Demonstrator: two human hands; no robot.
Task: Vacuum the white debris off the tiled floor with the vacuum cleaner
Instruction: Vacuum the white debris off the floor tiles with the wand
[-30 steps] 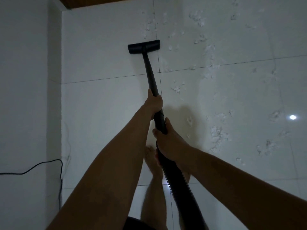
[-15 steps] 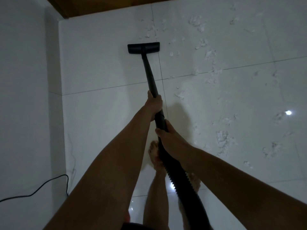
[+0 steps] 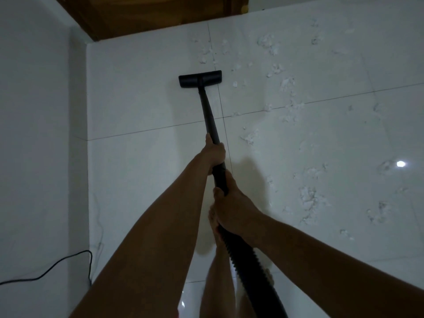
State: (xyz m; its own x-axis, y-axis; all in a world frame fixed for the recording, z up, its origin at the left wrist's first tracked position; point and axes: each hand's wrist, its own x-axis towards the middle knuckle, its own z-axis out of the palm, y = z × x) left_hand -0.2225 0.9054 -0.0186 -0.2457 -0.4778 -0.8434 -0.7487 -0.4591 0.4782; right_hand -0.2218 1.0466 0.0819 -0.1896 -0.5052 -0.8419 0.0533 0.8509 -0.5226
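1. Foremost, vacuum cleaner: black floor head (image 3: 200,78) flat on the tiled floor (image 3: 142,106), its right end over a grout line; rigid wand (image 3: 210,115) slanting back from it to the hands; ribbed hose (image 3: 247,255) running on to the lower edge of the view.
2. Left hand (image 3: 214,153): fingers wrapped tight round the wand, the upper grip.
3. Right hand (image 3: 231,207): curled round the tube just below the left, where the ribbed hose begins, thumb lying along it.
4. White debris (image 3: 307,196): loose flakes and clumps, scattered beyond the head and across the tiles to its right; nearest flakes just beside the head's right end; tiles left of the wand look bare.
5. Bare foot (image 3: 214,222): partly hidden beneath the right hand.
6. Wall (image 3: 34,134): left side, with a dark cable (image 3: 46,271) trailing at its foot.
7. Wooden door (image 3: 149,14): top edge, beyond the floor.
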